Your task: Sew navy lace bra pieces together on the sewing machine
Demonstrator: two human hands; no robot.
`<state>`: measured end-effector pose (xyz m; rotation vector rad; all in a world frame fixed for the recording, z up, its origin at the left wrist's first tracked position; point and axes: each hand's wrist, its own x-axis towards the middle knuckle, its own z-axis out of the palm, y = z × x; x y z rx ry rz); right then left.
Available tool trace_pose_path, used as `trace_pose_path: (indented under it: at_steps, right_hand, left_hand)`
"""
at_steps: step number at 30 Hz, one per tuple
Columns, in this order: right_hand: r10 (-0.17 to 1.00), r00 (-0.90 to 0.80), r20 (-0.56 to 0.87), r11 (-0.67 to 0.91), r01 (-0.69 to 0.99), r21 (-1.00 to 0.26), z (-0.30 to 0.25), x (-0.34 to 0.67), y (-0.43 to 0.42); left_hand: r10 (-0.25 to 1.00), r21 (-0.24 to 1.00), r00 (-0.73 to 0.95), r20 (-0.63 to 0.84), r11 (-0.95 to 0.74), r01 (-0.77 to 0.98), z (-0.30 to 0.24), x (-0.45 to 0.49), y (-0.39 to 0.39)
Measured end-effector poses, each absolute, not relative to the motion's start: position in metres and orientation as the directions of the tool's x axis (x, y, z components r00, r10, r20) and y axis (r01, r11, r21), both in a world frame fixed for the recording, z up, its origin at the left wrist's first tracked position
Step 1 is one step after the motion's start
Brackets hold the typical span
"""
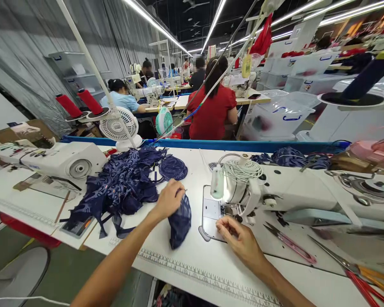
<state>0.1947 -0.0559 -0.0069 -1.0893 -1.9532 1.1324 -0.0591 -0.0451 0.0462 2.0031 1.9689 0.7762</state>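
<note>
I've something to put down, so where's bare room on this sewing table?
Between the round navy fabric piece and the right-side sewing machine, and between the ruler strip and your right hand. Crowded: the navy fabric pile at left and around the scissors at right.

2 red thread cones (90, 102) stand at 10 o'clock, near a white fan (112, 127). A person in a red top (211, 113) sits at 1 o'clock, and clear plastic bins (316, 66) are stacked at 2 o'clock.
</note>
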Motion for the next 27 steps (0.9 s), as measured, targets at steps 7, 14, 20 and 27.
trace_pose_path:
  at_steps: [7,14,20,27]
  right_hand:
    - [0.866,-0.491,0.097,0.301,0.358,-0.884,-0.011,0.197,-0.052]
    - [0.850,-0.517,0.105,0.330,0.367,-0.870,-0.012,0.195,-0.051]
    - [0.841,-0.521,0.143,0.393,0.407,-0.825,-0.015,0.196,-0.054]
    - [0.644,-0.607,0.464,0.756,0.417,-0.504,0.016,0.116,-0.028]
  left_hand:
    - [0.970,0.365,-0.179,0.165,0.109,0.925,0.018,-0.089,0.011]
    - [0.952,0.397,-0.235,0.196,0.142,0.907,0.020,-0.096,0.013]
    - [0.989,0.557,-0.042,0.138,-0.042,0.830,0.033,-0.096,-0.011]
    - [0.995,0.734,0.098,0.025,-0.084,0.674,0.028,-0.076,-0.081]
